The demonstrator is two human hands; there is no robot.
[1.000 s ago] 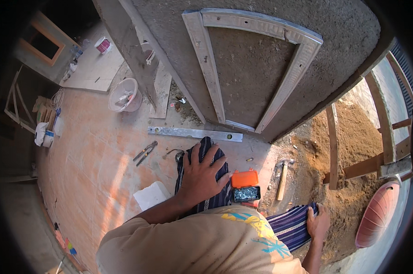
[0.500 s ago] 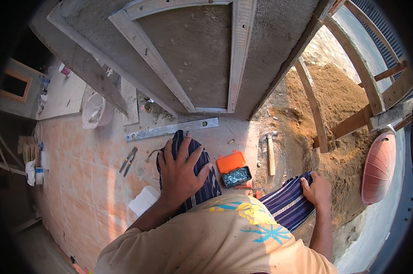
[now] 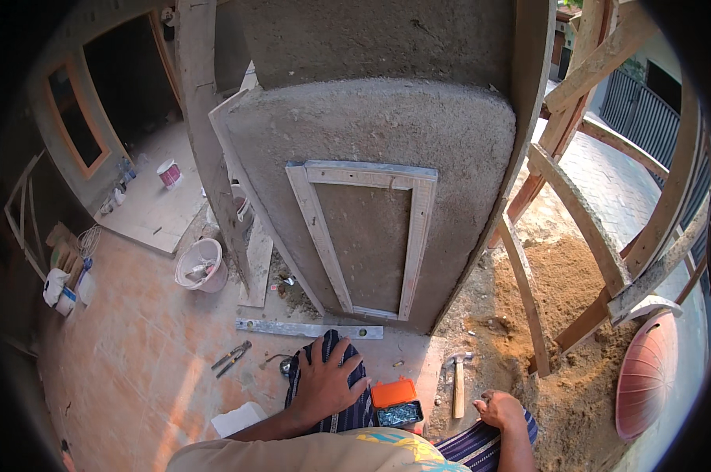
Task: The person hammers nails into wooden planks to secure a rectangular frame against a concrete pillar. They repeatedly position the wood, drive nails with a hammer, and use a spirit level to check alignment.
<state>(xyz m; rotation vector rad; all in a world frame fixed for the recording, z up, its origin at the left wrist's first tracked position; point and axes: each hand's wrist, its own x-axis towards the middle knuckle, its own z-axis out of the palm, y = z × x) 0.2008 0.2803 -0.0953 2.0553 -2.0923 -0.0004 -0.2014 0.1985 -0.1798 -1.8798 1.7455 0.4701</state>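
My left hand [image 3: 332,385] lies spread on my left knee, over dark blue striped cloth [image 3: 359,414], and holds nothing. My right hand [image 3: 499,411] is at my right knee, above the same striped cloth [image 3: 475,443]. Its fingers are curled in, and whatever may be inside them is hidden. Between the knees sits a small box with an orange lid [image 3: 393,392], opened back, and a dark tray of small metal fasteners [image 3: 400,414]. A claw hammer [image 3: 458,385] with a wooden handle lies just beyond my right hand.
A frame of pale strips [image 3: 299,197] is fixed on the grey plastered wall [image 3: 466,181] ahead. At its foot lies a spirit level [image 3: 310,329]. Pincers [image 3: 231,359] and a bucket [image 3: 201,264] are left; timber props [image 3: 579,220], sand [image 3: 564,287] and a pink dome-shaped object [image 3: 646,376] are right.
My view has tilted up, showing more of the wall and the surroundings. The right hand has turned from lying on the knee to curled fingers; the left still rests on its knee.
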